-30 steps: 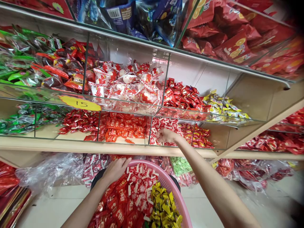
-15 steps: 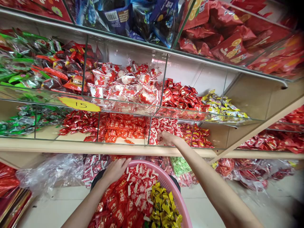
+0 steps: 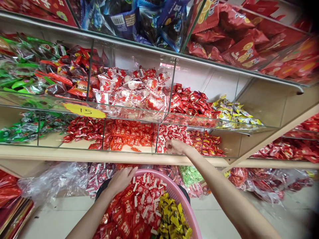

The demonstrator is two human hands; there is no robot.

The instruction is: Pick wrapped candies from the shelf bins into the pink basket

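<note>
Shelving (image 3: 74,154), pale, glass-divided, rising in tiers beyond the fingers; light tiled floor (image 3: 62,215) beneath. Top tier cut off by the upper edge; upper right corner lost in dark blur.

Right hand (image 3: 177,147): reached into the bottom tier, fingers curled inward, nearly closed, tips hard to make out — whether they have hold of anything cannot be told. Left hand (image 3: 122,179): fingers close together, slightly bent, laid over the left rim of the pink basket (image 3: 173,185); thumb not distinguishable. Basket's near part cut off by the lower edge, left side covered by the forearm.

Red-and-white sweets (image 3: 171,131): small, oblong, pale-ended wrappers, heaped behind and around the right fingers, partly hidden by them. Orange-red packets (image 3: 132,134) left of those fingers, past a divider; red-and-yellow packets (image 3: 211,144) to their right.

Basket: pink plastic, round-rimmed, mesh-walled, below the right fingers. Contents — more red-and-white sweets just right of the left fingertips, glossy red packets (image 3: 126,210) below them, crumpled yellow packets (image 3: 174,217) farther right.
</note>
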